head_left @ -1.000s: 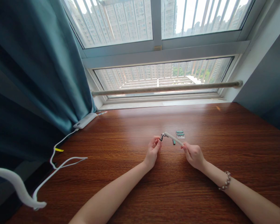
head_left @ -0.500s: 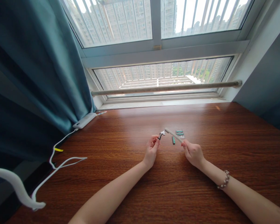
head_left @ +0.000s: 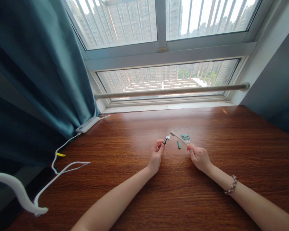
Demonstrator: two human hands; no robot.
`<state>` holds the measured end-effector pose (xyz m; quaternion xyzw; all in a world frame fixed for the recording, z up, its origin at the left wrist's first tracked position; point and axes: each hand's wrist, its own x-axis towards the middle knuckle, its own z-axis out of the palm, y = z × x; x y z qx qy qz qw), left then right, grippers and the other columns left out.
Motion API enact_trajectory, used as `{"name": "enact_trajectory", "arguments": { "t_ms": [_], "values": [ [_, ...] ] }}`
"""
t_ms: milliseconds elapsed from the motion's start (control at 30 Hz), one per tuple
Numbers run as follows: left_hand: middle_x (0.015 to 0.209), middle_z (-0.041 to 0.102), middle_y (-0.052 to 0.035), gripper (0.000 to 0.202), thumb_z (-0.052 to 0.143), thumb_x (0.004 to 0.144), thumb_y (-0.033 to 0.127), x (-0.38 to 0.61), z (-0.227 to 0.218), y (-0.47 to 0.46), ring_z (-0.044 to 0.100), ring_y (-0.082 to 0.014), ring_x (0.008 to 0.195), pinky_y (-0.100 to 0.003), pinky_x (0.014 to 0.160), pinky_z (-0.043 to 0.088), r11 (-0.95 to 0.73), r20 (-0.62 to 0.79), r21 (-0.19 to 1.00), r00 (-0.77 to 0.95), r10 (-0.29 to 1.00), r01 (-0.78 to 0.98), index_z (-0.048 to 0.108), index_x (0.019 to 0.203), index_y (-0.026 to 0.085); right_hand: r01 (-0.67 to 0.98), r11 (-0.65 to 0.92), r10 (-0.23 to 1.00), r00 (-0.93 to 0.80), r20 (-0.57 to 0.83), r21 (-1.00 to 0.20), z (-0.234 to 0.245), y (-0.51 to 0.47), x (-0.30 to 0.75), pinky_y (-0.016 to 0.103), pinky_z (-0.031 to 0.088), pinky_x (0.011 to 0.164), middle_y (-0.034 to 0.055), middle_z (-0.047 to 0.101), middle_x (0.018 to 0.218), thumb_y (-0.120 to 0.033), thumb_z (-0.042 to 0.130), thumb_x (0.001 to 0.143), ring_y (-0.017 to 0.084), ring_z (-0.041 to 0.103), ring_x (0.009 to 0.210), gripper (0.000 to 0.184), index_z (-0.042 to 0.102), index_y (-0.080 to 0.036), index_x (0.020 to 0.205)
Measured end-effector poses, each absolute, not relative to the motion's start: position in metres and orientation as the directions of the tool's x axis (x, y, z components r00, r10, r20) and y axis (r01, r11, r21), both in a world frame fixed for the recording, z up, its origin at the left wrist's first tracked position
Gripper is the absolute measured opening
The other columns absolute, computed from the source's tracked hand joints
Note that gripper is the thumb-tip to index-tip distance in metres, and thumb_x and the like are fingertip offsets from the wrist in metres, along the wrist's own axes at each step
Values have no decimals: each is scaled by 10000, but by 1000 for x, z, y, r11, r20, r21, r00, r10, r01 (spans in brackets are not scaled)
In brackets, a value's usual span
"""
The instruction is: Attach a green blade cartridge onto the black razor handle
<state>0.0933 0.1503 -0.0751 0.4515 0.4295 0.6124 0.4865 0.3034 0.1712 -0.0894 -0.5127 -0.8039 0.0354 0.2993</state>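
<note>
The person's left hand (head_left: pixel 156 157) pinches a small dark-and-white piece (head_left: pixel 166 140) at its fingertips. The right hand (head_left: pixel 200 158) grips a white stick (head_left: pixel 179 138), its far end just beyond that piece. One green-black strip (head_left: pixel 179 145) lies between the grips; further strips (head_left: pixel 186 139) lie past the right fingertips.

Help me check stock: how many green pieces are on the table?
3 visible: one green piece this side of the white stick, two farther green pieces beyond it; more may be hidden.

Barred windows (head_left: pixel 168 48), blue curtain (head_left: pixel 45 64), brown wooden tabletop (head_left: pixel 125 192), daylight
</note>
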Motion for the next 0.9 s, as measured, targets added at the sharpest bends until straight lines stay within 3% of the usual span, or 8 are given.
{"name": "enact_trajectory", "arguments": {
  "t_ms": [133, 233, 433, 900],
  "values": [
    [654, 447, 17, 240, 545, 770, 381, 95, -79, 152, 396, -88, 562, -198, 515, 307, -108, 99, 948, -44, 994, -300, 506, 908, 189, 696, 573, 797, -350, 492, -433, -89, 169, 305, 231, 280, 501, -13, 465, 477, -292, 241, 917, 125, 481, 447, 351, 529, -159, 764],
    [657, 427, 37, 207, 516, 794, 369, 98, -80, 153, 384, -63, 491, -205, 495, 321, -81, 102, 920, 34, 994, -384, 447, 897, 203, 638, 659, 734, -427, 528, -400, -88, 168, 305, 230, 291, 520, 1, 484, 537, -275, 272, 911, 121, 479, 486, 311, 504, -159, 739],
    [661, 395, 54, 162, 498, 818, 318, 102, -77, 151, 369, -39, 451, -190, 450, 289, -80, 137, 892, 97, 986, -445, 391, 875, 210, 694, 611, 760, -378, 529, -381, -87, 167, 300, 232, 295, 540, 13, 512, 633, -286, 332, 904, 120, 480, 545, 244, 485, -170, 755],
    [647, 392, 61, 220, 513, 806, 361, 104, -77, 152, 362, -26, 426, -176, 422, 267, -63, 132, 885, 118, 984, -462, 378, 866, 198, 677, 640, 746, -431, 508, -364, -92, 167, 299, 240, 271, 525, -1, 485, 603, -280, 319, 912, 119, 477, 524, 256, 466, -171, 733]
  ]
}}
